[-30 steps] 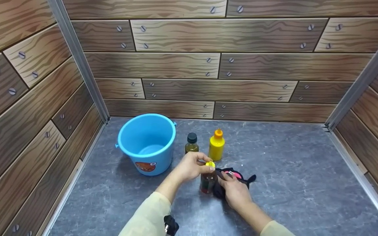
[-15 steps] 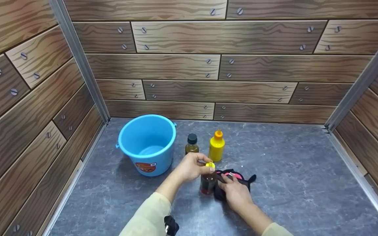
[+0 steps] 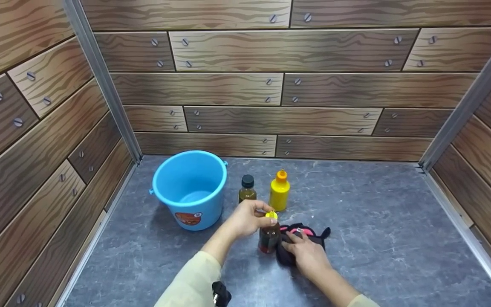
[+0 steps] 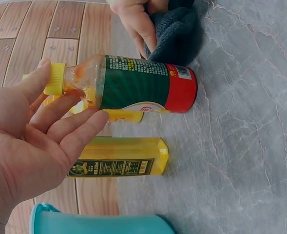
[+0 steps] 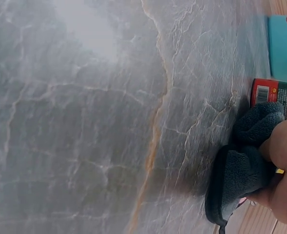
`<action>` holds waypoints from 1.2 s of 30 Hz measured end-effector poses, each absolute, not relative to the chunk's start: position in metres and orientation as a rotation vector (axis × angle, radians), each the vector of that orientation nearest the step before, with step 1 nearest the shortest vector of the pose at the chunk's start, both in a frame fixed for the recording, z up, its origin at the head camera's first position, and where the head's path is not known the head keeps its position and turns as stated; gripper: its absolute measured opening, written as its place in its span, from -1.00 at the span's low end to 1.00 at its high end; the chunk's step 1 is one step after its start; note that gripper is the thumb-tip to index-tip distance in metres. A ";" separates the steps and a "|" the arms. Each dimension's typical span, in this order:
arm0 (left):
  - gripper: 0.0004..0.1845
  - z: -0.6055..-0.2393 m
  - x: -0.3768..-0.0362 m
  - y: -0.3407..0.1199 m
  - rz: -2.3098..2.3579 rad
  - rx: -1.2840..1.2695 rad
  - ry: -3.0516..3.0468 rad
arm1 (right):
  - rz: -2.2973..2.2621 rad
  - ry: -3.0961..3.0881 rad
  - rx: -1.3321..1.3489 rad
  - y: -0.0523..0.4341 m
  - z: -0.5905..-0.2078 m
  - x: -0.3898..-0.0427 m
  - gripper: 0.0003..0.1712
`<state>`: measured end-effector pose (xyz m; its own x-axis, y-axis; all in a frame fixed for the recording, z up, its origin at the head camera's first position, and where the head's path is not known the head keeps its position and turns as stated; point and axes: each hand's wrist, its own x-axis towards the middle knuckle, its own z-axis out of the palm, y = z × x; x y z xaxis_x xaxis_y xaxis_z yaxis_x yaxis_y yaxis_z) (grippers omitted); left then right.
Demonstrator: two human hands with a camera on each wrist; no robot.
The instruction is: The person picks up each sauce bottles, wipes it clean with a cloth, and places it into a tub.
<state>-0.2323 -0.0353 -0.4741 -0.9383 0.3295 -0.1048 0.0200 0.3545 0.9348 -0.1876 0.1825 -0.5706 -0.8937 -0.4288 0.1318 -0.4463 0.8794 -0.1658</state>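
Observation:
My left hand [image 3: 247,218] pinches the yellow cap [image 4: 55,79] of a sauce bottle [image 3: 269,239] between thumb and fingers. The bottle stands upright, with a green label and a red band near its base. Right beside it, my right hand [image 3: 311,256] holds a dark plush cloth [image 3: 287,256] with pink patches from above, fingers spread over its top. In the right wrist view, part of the cloth [image 5: 258,124] bulges up against the bottle's label [image 5: 265,91], and thumb and fingertips sink into the pile.
Behind the hands stand a dark-capped oil bottle [image 3: 247,192] and a yellow squeeze bottle [image 3: 279,197] with an orange nozzle. To the left is a blue bucket [image 3: 205,209]. Wood-patterned walls [image 3: 211,91] enclose the grey marbled table [image 3: 390,238].
The fingers of my right hand have spread and shifted slightly on the plush cloth, so more of its pink front shows. My left hand keeps its pinch on the cap.

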 end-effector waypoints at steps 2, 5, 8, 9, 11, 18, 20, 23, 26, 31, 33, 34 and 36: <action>-0.84 -0.474 -0.231 -0.035 1.609 0.329 2.340 | 0.324 -2.964 0.697 0.185 -0.569 -0.186 -0.50; -0.80 -0.476 -0.230 -0.035 1.606 0.374 2.336 | 0.394 -2.958 0.697 0.190 -0.566 -0.181 -0.51; -0.77 -0.478 -0.227 -0.035 1.613 0.412 2.333 | 0.453 -2.926 0.674 0.195 -0.564 -0.177 -0.54; -0.76 -0.478 -0.226 -0.035 1.618 0.422 2.332 | 0.470 -2.914 0.659 0.196 -0.563 -0.176 -0.54; -0.76 -0.479 -0.225 -0.035 1.631 0.439 2.338 | 0.482 -2.897 0.618 0.200 -0.562 -0.174 -0.53; -0.68 -0.478 -0.220 -0.033 1.626 0.406 2.392 | 0.376 -3.001 0.416 0.212 -0.559 -0.175 -0.38; -0.65 -0.478 -0.219 -0.032 1.604 0.383 2.411 | 0.352 -3.022 0.391 0.216 -0.560 -0.176 -0.35; -0.65 -0.479 -0.218 -0.029 1.591 0.377 2.444 | 0.338 -3.049 0.383 0.219 -0.563 -0.176 -0.33; -0.68 -0.481 -0.218 -0.028 1.603 0.382 2.457 | 0.342 -3.079 0.391 0.222 -0.566 -0.177 -0.33; -0.71 -0.481 -0.219 -0.030 1.644 0.365 2.431 | 0.368 -3.108 0.404 0.223 -0.568 -0.181 -0.34; -0.70 -0.479 -0.219 -0.032 1.668 0.349 2.410 | 0.376 -3.120 0.407 0.223 -0.567 -0.182 -0.34; -0.69 -0.478 -0.219 -0.033 1.688 0.342 2.395 | 0.378 -3.127 0.410 0.223 -0.567 -0.183 -0.33; -0.69 -0.474 -0.220 -0.036 1.718 0.338 2.365 | 0.377 -3.143 0.423 0.223 -0.566 -0.184 -0.33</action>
<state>-0.2199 -0.0357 -0.4740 -0.9541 0.2983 -0.0266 0.0670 0.2990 0.9519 -0.1837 0.2232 -0.5663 -0.9636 -0.2667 -0.0202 -0.2544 0.9370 -0.2393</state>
